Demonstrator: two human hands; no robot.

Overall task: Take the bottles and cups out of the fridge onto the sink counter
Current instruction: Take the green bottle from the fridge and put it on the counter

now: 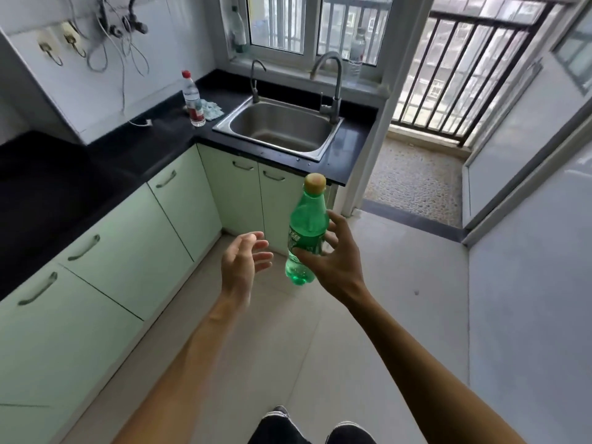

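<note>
Now the right hand (333, 254) grips a green bottle (307, 232) upright, fingers wrapped round its middle. Left hand (245, 261) hangs beside it, fingers spread, empty.

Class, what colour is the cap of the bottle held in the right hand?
Yellowish; the cap tops the green bottle, clearest in the head view.

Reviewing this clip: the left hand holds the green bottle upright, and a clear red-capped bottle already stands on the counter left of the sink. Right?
Not quite. The head view shows the right hand holding the green bottle; the left hand is open and empty. The rest stands.
</note>
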